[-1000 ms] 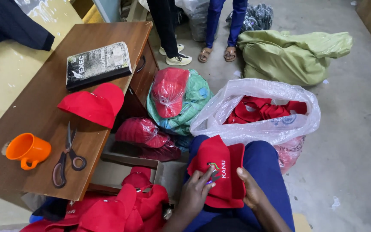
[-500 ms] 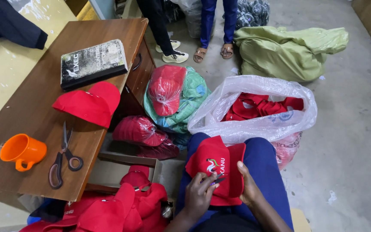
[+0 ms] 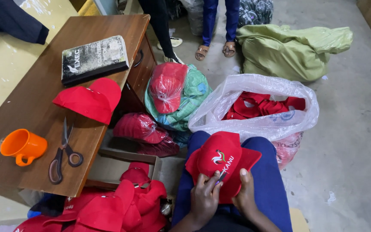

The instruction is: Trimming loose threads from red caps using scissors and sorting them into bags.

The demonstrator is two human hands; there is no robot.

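Observation:
A red cap point(image 3: 222, 161) with a small embroidered emblem on its front lies on my lap, over blue trousers. My left hand point(image 3: 204, 198) grips its near edge, fingers curled on the fabric, with a thin dark tool between the fingers. My right hand point(image 3: 246, 193) holds the same cap from the right, thumb on top. On the wooden table point(image 3: 31, 129) to my left lie another red cap point(image 3: 90, 99), black-handled scissors point(image 3: 63, 152) and an orange mug point(image 3: 22, 146).
A clear plastic bag point(image 3: 258, 116) of red caps stands beyond my knees, with wrapped red bundles point(image 3: 168, 88) beside it. A pile of red caps point(image 3: 121, 206) fills a box below the table. A dark book point(image 3: 94, 58) lies on the table; a green sack point(image 3: 288, 49) and another person's feet point(image 3: 215, 49) are further off.
The cap on my lap has been turned so its emblem faces up, and both hands have shifted along its near edge. The view has tilted slightly.

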